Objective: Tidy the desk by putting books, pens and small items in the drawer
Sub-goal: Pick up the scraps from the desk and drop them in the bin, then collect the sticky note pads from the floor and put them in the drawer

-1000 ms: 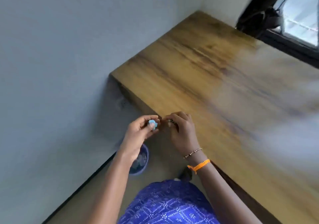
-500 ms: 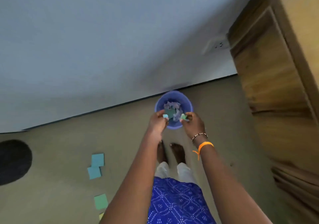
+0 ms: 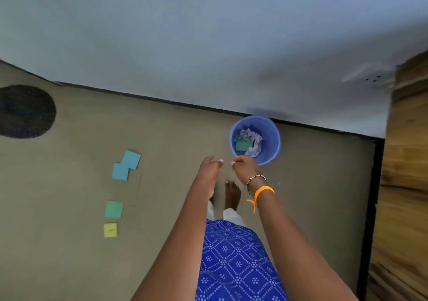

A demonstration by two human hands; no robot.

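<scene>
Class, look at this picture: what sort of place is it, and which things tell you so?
Probably a home room or study corner: a wooden desk against a plain wall, a blue wastebasket of crumpled paper, and coloured sticky notes on the carpeted floor.

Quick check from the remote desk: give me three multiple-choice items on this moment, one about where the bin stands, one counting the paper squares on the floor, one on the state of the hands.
1. Where does the blue bin stand?
A. On the desk
B. On the floor against the wall
C. On the dark mat

2. How many paper squares lie on the floor?
A. Two
B. Four
C. Six

3. What do the left hand and right hand hold?
A. A book each
B. Nothing visible
C. The bin's rim

Answers:
1. B: the bin sits on the floor at the wall's dark base strip, left of the wooden desk and far from the dark mat.
2. B: two blue squares touch, with one green and one yellow below them.
3. B: both hands hover just short of the bin, fingers loosely curled, nothing visible between them.
</scene>
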